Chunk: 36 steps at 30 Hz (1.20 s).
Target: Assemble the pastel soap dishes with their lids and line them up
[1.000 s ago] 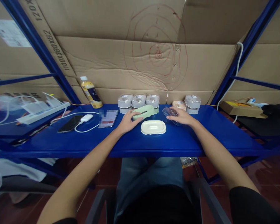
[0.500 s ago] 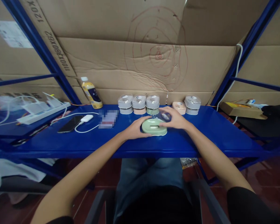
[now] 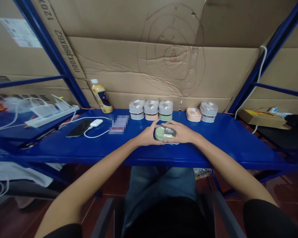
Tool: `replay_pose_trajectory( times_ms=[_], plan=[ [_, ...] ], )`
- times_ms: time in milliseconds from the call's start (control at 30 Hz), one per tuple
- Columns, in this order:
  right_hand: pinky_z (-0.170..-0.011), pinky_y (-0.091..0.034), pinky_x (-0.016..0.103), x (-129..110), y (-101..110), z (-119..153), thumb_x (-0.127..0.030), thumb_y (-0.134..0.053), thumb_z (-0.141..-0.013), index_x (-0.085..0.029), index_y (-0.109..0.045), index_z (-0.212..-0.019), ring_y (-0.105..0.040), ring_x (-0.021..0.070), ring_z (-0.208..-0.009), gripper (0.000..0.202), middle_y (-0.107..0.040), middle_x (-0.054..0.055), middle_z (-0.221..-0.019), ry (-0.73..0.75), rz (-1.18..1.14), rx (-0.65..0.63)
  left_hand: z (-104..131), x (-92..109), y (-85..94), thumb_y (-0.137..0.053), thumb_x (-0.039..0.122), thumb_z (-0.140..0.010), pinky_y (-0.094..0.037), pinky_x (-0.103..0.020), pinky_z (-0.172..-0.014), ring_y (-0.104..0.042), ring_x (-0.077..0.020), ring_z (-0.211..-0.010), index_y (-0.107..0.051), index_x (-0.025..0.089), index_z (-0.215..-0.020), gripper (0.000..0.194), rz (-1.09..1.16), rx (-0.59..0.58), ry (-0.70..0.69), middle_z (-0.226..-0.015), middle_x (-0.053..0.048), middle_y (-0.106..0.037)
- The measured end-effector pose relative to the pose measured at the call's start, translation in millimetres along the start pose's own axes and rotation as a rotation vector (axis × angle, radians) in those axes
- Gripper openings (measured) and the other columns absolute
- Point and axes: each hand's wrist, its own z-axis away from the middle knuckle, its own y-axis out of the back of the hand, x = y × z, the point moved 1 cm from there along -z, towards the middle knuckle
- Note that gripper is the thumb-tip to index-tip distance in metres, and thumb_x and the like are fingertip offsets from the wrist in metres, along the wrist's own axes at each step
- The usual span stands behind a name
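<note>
Clearly we have both hands clamped on the green box (image 3: 164, 134), which sits on the blue worktop (image 3: 213, 145) near its front edge: left hand (image 3: 146, 136) at one end, right hand (image 3: 180, 134) over the clear lid. It looks light, rigid and smooth, so we judge the rounded ends the safest hold.

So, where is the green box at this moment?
The green box sits on the blue shelf, centre of the head view, clasped between the left hand and right hand, just before the row of small containers.
</note>
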Motion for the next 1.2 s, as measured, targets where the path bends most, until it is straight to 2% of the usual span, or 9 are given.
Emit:
replay_pose_trajectory(
  times_ms=[200, 333, 467, 567, 700, 867, 1067, 1200],
  plan=[
    [-0.098, -0.058, 0.055, -13.3, 0.8, 7.0, -0.075, -0.070, -0.091, -0.029, -0.042, -0.170, -0.068, 0.0404, -0.120, 0.095, -0.063, 0.018, -0.141, -0.102, 0.199, -0.069, 0.0, 0.4, 2.9, -0.095, 0.052, -0.071, -0.047, -0.053, -0.122, -0.062, -0.0391, -0.143, -0.028, 0.020, -0.168, 0.122, -0.044, -0.012, -0.030, -0.150, -0.018, -0.066],
    [-0.090, -0.058, 0.051, -27.0, 5.1, 2.9, -0.073, -0.069, -0.091, -0.032, -0.038, -0.171, -0.069, 0.0406, -0.113, 0.095, -0.064, 0.018, -0.135, -0.167, 0.306, -0.124, -0.8, -5.0, 4.2, -0.095, 0.050, -0.070, -0.043, -0.055, -0.126, -0.056, -0.0407, -0.149, -0.032, 0.018, -0.166, 0.119, -0.035, -0.018, -0.020, -0.157, -0.020, -0.060],
    [-0.089, -0.056, 0.050, -36.3, 10.6, -1.1, -0.074, -0.066, -0.093, -0.032, -0.034, -0.173, -0.070, 0.0413, -0.113, 0.096, -0.063, 0.020, -0.138, -0.199, 0.341, -0.181, -2.5, -8.3, 3.6, -0.097, 0.046, -0.068, -0.041, -0.056, -0.127, -0.053, -0.0411, -0.151, -0.028, 0.017, -0.168, 0.124, 0.068, -0.060, -0.012, -0.158, -0.021, -0.059],
    [-0.089, -0.055, 0.048, -38.1, 13.2, -3.0, -0.079, -0.066, -0.090, -0.034, -0.034, -0.173, -0.070, 0.0410, -0.113, 0.099, -0.062, 0.020, -0.141, -0.220, 0.341, -0.201, -3.7, -8.4, 3.3, -0.099, 0.044, -0.065, -0.040, -0.057, -0.127, -0.052, -0.0420, -0.152, -0.030, 0.017, -0.167, 0.126, 0.124, -0.068, -0.015, -0.159, -0.022, -0.058],
    [-0.086, -0.053, 0.044, -39.3, 14.2, -5.3, -0.083, -0.069, -0.085, -0.038, -0.036, -0.172, -0.071, 0.0388, -0.110, 0.103, -0.063, 0.018, -0.139, -0.255, 0.323, -0.211, -4.4, -6.9, 4.6, -0.101, 0.044, -0.062, -0.036, -0.057, -0.130, -0.050, -0.0422, -0.153, -0.036, 0.016, -0.165, 0.125, 0.102, -0.055, -0.012, -0.159, -0.022, -0.056],
    [-0.083, -0.051, 0.043, -41.4, 15.5, -8.2, -0.084, -0.069, -0.084, -0.037, -0.035, -0.172, -0.071, 0.0392, -0.106, 0.106, -0.066, 0.019, -0.133, -0.268, 0.345, -0.214, -4.5, -5.7, 6.0, -0.101, 0.045, -0.064, -0.041, -0.057, -0.126, -0.054, -0.0424, -0.149, -0.039, 0.016, -0.163, 0.120, 0.086, -0.079, -0.011, -0.157, -0.021, -0.059],
    [-0.083, -0.052, 0.045, -41.5, 16.1, -10.6, -0.086, -0.071, -0.081, -0.036, -0.042, -0.170, -0.072, 0.0420, -0.107, 0.106, -0.069, 0.019, -0.128, -0.253, 0.375, -0.227, -5.4, -10.9, 3.4, -0.101, 0.044, -0.064, -0.043, -0.057, -0.125, -0.055, -0.0411, -0.149, -0.040, 0.021, -0.163, 0.118, 0.114, -0.093, -0.031, -0.156, -0.019, -0.061],
    [-0.087, -0.054, 0.050, -41.2, 9.1, -5.5, -0.085, -0.066, -0.086, -0.035, -0.035, -0.173, -0.070, 0.0438, -0.112, 0.104, -0.064, 0.021, -0.137, -0.280, 0.354, -0.191, -5.4, -12.0, 2.9, -0.100, 0.044, -0.065, -0.040, -0.058, -0.127, -0.054, -0.0407, -0.150, -0.036, 0.019, -0.166, 0.122, 0.111, -0.097, -0.022, -0.158, -0.020, -0.059]
  ],
)
